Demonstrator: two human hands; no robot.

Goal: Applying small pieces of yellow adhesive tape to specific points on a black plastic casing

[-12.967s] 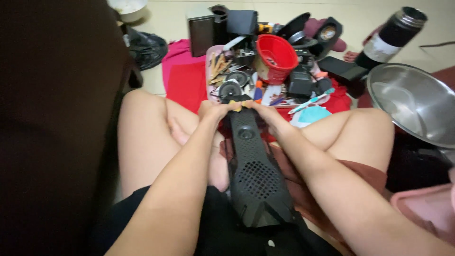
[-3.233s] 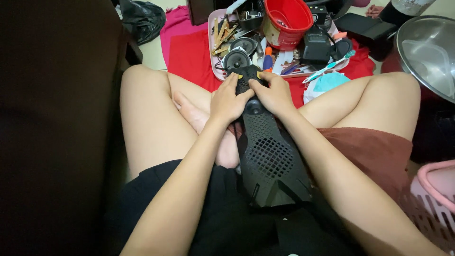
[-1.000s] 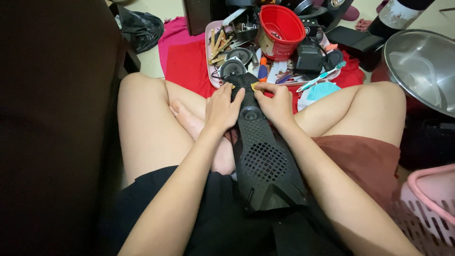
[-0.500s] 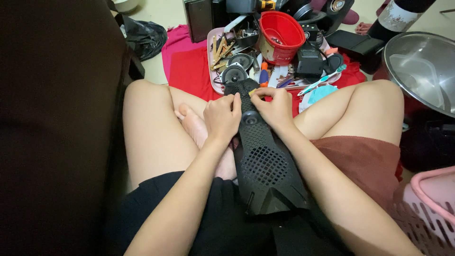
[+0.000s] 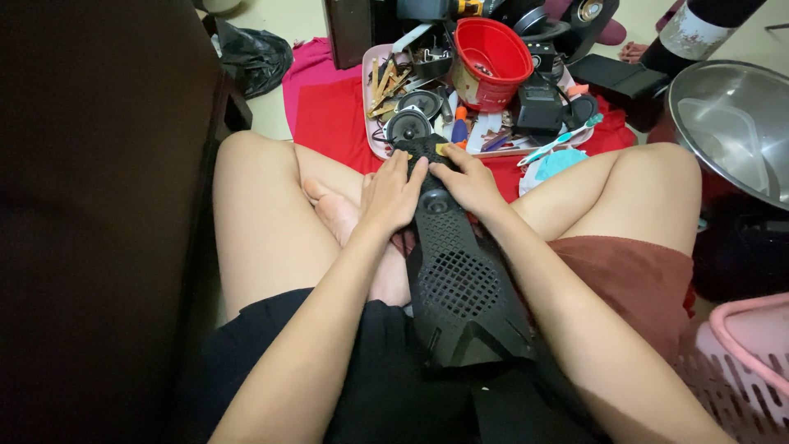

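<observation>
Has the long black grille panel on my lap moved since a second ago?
No. The black grille panel lies along the lap as before, its far end by the pink tray, both hands, left and right, gripping it.

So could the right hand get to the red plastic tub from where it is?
Probably yes: the right hand rests on the black panel, with only low clutter before the red plastic tub.

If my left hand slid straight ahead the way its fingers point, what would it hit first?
Probably the small round speaker at the near edge of the pink tray. The left hand points up along the black grille panel toward it, though depth is hard to judge.
</observation>
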